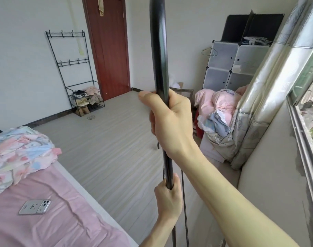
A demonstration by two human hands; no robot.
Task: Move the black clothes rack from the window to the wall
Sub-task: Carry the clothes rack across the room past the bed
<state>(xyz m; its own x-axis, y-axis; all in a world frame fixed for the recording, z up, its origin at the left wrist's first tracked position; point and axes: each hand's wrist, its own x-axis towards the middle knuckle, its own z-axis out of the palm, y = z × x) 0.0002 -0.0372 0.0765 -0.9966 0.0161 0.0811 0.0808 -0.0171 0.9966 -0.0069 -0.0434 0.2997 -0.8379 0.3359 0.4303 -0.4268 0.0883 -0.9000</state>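
Note:
The black clothes rack (158, 50) shows as a thick upright black pole running from the top edge down the middle of the view, with thinner black bars lower down. My right hand (171, 122) is wrapped around the pole at mid height, thumb pointing left. My left hand (168, 195) grips the same pole lower down. The window (305, 107) is close on the right, with a bunched curtain beside it. The rack's base is hidden below the frame.
A bed with a pink sheet (50, 216), a phone (35, 207) and crumpled clothes fills the lower left. A black shoe rack with hooks (75, 75) stands against the far wall by a red-brown door (109, 47). A cube wardrobe (234, 66) and piled bedding sit at the right. Bare floor lies ahead.

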